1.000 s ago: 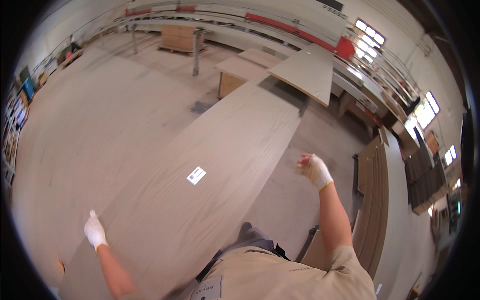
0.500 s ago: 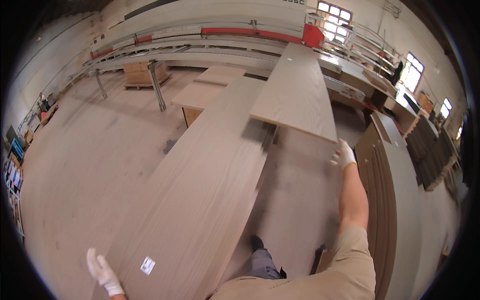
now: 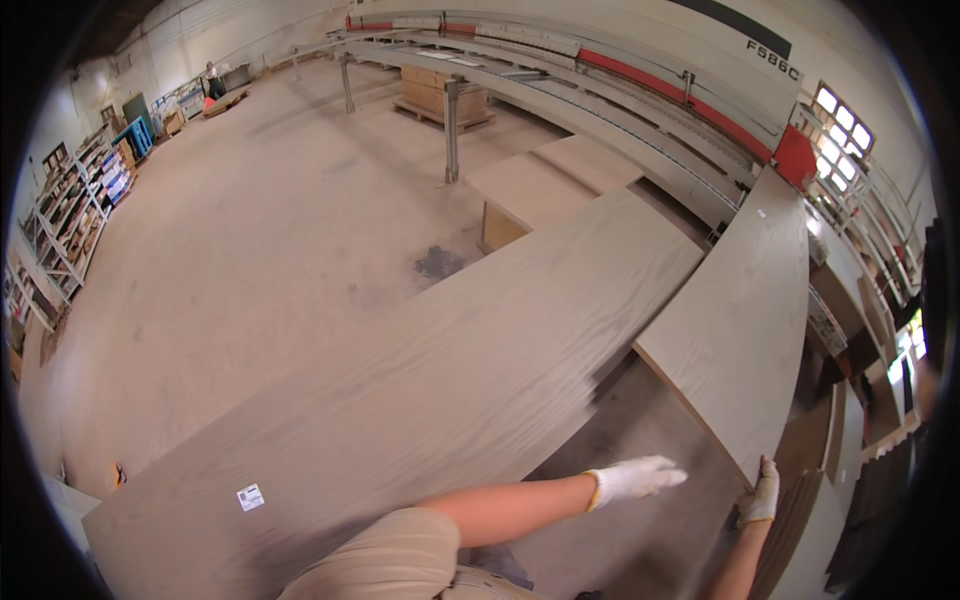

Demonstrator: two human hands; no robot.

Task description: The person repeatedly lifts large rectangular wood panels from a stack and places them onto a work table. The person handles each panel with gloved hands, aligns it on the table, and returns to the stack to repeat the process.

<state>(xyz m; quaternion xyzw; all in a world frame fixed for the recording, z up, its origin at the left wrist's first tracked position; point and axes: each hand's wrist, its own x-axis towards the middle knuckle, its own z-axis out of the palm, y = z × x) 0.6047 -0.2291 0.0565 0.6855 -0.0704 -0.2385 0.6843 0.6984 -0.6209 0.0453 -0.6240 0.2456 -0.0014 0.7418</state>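
My right hand (image 3: 760, 494), in a white work glove, grips the near right corner of a grey-brown wood-grain panel (image 3: 735, 300). This panel slopes away toward the long machine, its far end beside the red part. Gloved in white too, my left hand (image 3: 638, 479) reaches across with fingers stretched out, apart from the panel and holding nothing. A second long wood-grain panel (image 3: 430, 370) lies to the left and under my left arm, on top of a stack. A white label (image 3: 250, 497) is stuck near its near end.
The long machine (image 3: 560, 75) with a red strip and metal legs runs across the back. Pale boards (image 3: 550, 170) lie before it, and boxes on a pallet (image 3: 440, 95) stand beneath. Upright panels (image 3: 805, 530) line my right. Racks (image 3: 70, 230) and a distant person (image 3: 212, 82) are far left.
My view has turned left. My left hand has come from the labelled panel's near end across to the right, near the other panel. My right hand is at that panel's corner.
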